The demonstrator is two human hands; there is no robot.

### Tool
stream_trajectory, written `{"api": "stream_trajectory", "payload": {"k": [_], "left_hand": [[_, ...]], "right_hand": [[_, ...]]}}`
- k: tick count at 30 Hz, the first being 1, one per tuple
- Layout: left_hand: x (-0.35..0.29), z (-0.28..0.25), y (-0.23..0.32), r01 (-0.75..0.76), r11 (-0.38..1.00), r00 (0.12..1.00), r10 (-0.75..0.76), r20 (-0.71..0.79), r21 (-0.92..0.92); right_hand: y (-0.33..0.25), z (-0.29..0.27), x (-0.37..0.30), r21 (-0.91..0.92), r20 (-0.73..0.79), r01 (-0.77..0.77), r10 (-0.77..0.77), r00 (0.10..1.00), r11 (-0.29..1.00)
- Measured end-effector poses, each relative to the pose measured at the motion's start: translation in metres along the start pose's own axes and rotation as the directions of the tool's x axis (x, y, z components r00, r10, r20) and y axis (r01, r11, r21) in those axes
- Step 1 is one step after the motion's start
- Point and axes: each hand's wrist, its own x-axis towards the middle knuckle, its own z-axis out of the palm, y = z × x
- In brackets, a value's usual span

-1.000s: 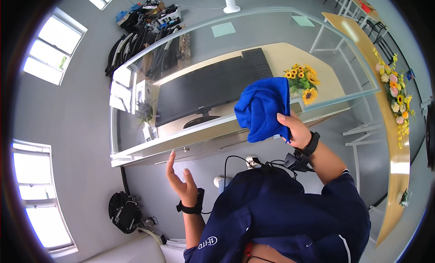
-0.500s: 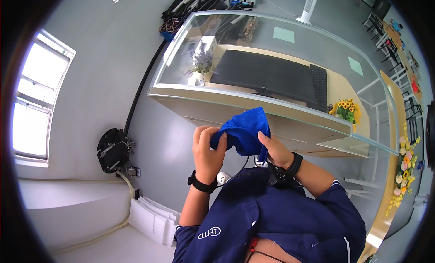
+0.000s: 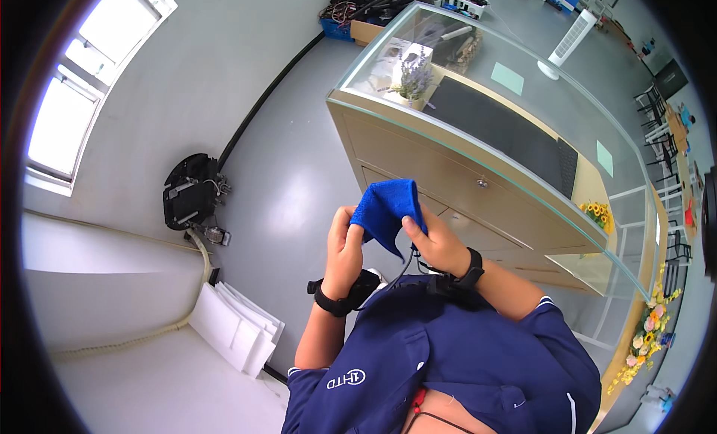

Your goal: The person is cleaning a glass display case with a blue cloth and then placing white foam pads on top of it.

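A bright blue cloth (image 3: 388, 212) is held up between my two hands, in front of my chest. My left hand (image 3: 345, 251) grips its left edge, with the thumb in front and the fingers curled behind. At its right edge, my right hand (image 3: 438, 243) pinches the cloth between thumb and fingers. The lower corner hangs loose between the hands. Each wrist wears a black strap, and a dark cable runs below the cloth.
A glass-topped cabinet (image 3: 463, 184) stands ahead to the right, holding a dark monitor (image 3: 489, 128), a lavender pot (image 3: 412, 79) and sunflowers (image 3: 596, 214). Black equipment (image 3: 190, 195) lies by the left wall. White panels (image 3: 235, 331) lean at lower left. A tower fan (image 3: 573, 38) stands beyond.
The view has turned, so the cabinet sits further right and shows more of its front. Both hands keep hold of the cloth, whose folds have shifted, with a corner now hanging down.
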Motion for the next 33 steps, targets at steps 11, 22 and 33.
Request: {"api": "stream_trajectory", "payload": {"k": [11,22,33], "left_hand": [[-0.017,-0.077,0.021,0.021,0.999,1.0,-0.021,-0.003,-0.032],[-0.001,-0.143,0.02,-0.116,0.988,0.978,0.132,-0.163,0.105],[0.076,-0.208,0.035,-0.059,0.926,0.83,0.253,-0.498,0.373]], "right_hand": [[-0.002,0.091,0.041,-0.297,0.248,0.426,-0.362,0.899,0.855],[0.005,0.134,0.101,-0.048,0.469,0.231,-0.182,0.864,0.972],[0.003,0.131,0.23,0.283,0.678,-0.269,0.007,0.735,0.921]]}}
